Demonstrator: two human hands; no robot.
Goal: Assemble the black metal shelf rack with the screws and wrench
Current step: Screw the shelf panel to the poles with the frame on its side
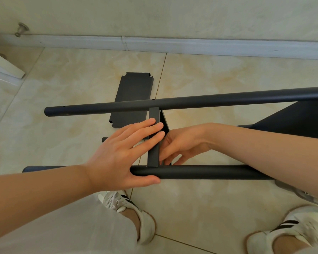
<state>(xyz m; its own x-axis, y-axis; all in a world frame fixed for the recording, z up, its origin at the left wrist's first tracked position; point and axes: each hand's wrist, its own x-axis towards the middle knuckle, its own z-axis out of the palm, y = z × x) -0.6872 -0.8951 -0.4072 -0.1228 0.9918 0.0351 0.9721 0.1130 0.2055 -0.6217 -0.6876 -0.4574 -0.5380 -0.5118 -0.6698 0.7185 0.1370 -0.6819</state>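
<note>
- Head view shows the black metal shelf rack [292, 118] lying on its side on the pale tiled floor [228, 74], just ahead of our feet.
- Its far round black tube [209, 100] and near round black tube [209, 172] run left to right. Between them a narrow black shelf panel [153, 143] stands edge-on and meets both.
- Our left hand [125, 149] is spread flat, its straight fingers pressing on the panel's edge and its thumb lying along the near tube.
- Our right hand [182, 143] reaches in just behind the panel with its fingers curled downward. The fingertips are hidden, so we cannot tell whether they pinch a screw.
- We see no screw head or wrench, so we judge this joint loose. If the left hand eases off, the panel could tip or slide along the tubes and its holes would fall out of line.
- A screw started blind behind the panel could go in crooked or drop and roll away across the tiles.
- Round tubes roll, so leaning on the near one could twist the frame and nip the curled fingers.
- A loose flat black metal panel [132, 96] lies beyond the far tube. We could knock it if the frame shifts.
</note>
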